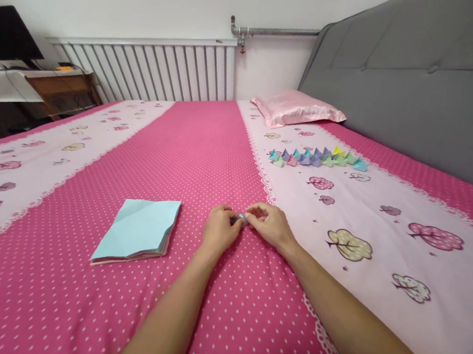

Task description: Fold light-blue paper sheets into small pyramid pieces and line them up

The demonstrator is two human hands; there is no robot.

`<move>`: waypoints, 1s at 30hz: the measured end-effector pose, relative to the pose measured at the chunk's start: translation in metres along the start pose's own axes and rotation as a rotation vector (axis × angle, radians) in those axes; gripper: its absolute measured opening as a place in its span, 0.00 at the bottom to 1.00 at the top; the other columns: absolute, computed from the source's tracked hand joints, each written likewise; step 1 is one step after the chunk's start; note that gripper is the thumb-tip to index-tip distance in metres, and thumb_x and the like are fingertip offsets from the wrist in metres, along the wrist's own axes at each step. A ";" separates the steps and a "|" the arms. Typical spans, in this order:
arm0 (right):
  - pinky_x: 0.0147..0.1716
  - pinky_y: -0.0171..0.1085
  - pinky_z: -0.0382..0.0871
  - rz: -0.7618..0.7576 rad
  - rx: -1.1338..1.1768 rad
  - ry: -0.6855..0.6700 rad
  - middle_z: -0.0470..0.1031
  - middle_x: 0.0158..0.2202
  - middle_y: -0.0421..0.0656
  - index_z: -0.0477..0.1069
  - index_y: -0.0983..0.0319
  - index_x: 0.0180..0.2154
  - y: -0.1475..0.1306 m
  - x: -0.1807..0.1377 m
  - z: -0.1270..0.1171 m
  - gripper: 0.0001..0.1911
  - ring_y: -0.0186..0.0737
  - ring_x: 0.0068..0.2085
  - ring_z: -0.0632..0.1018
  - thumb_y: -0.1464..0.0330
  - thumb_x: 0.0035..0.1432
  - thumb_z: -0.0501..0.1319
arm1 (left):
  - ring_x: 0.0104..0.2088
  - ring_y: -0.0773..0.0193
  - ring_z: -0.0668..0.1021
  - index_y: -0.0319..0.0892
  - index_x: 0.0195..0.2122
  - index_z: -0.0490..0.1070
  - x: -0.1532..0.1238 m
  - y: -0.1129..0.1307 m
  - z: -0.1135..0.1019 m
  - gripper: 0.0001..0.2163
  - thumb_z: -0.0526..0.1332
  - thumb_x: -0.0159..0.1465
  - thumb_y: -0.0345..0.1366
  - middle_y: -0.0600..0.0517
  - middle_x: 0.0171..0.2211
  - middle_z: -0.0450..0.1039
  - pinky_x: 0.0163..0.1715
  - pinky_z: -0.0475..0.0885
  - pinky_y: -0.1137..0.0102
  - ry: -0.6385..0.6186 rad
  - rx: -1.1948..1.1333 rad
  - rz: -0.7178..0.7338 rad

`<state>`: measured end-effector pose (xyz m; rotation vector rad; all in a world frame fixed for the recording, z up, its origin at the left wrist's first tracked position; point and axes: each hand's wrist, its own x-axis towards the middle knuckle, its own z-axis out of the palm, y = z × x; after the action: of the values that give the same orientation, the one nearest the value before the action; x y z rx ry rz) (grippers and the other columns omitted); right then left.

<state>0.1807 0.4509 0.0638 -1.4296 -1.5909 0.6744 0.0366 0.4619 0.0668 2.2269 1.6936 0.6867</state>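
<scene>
A small folded piece of blue paper (pixel 240 218) is pinched between my two hands, low over the pink bedspread. My left hand (pixel 221 227) grips its left side with the fingers closed. On the other side my right hand (pixel 269 223) holds it between thumb and fingertips. Much of the paper is hidden behind the fingers, so its full shape does not show. To the left of my hands lies a stack of square paper sheets (pixel 140 228), light blue on top.
Two rows of folded paper pieces (pixel 317 158) in several colours stand beyond my right hand. A pink pillow (pixel 296 109) lies near the grey headboard (pixel 416 77). Behind the bed are a white radiator (pixel 146 69) and, at far left, a desk with a monitor (pixel 8 35).
</scene>
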 end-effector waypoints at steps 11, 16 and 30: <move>0.31 0.33 0.70 0.022 -0.042 -0.016 0.78 0.29 0.40 0.74 0.60 0.29 0.004 -0.001 0.004 0.07 0.36 0.28 0.77 0.71 0.46 0.59 | 0.41 0.58 0.73 0.44 0.31 0.78 -0.003 0.009 0.003 0.08 0.59 0.54 0.31 0.48 0.40 0.74 0.41 0.67 0.67 0.035 0.071 -0.098; 0.30 0.33 0.68 -0.002 -0.164 -0.004 0.78 0.29 0.39 0.76 0.59 0.30 0.005 -0.002 0.007 0.08 0.36 0.27 0.76 0.71 0.46 0.58 | 0.41 0.58 0.73 0.47 0.32 0.78 -0.003 0.009 0.003 0.10 0.58 0.55 0.31 0.49 0.40 0.73 0.40 0.67 0.67 0.013 0.086 -0.072; 0.32 0.34 0.65 -0.195 -0.404 0.023 0.75 0.32 0.41 0.74 0.58 0.30 0.000 -0.007 0.012 0.07 0.38 0.32 0.74 0.69 0.46 0.60 | 0.42 0.59 0.73 0.45 0.36 0.78 -0.004 0.006 0.003 0.13 0.56 0.55 0.29 0.48 0.41 0.74 0.45 0.67 0.67 -0.003 0.070 -0.008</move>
<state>0.1702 0.4462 0.0560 -1.5293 -1.8919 0.2276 0.0428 0.4567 0.0661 2.2661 1.7498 0.6311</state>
